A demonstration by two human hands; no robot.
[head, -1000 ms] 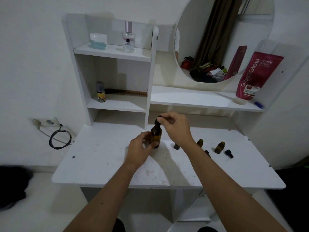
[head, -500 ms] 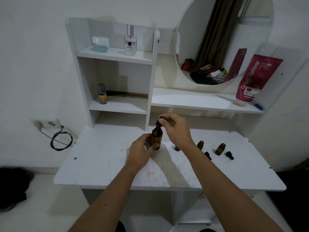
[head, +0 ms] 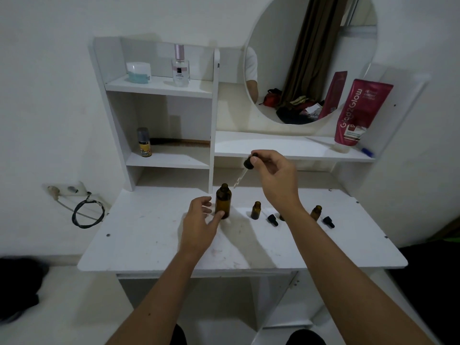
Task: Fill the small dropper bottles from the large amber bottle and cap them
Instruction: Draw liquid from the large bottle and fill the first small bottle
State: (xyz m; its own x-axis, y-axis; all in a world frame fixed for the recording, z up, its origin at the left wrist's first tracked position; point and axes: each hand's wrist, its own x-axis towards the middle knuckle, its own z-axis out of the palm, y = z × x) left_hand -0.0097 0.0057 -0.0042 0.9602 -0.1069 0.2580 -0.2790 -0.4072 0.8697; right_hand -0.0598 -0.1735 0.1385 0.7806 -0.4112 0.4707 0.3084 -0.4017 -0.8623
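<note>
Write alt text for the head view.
The right hand holds a dropper lifted above the open large amber bottle, which the left hand touches. Small bottles and caps stand on the white table.

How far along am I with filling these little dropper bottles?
Done: the large amber bottle is uncapped. In hand: your right hand holds its dropper lifted clear; your left hand touches the bottle. Left: the small bottles stand open, their caps lying loose.

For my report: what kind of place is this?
Probably a bedroom or dressing corner at home: a white vanity table with a round mirror, a perfume bottle on its shelf, and clothes reflected in the mirror.
</note>
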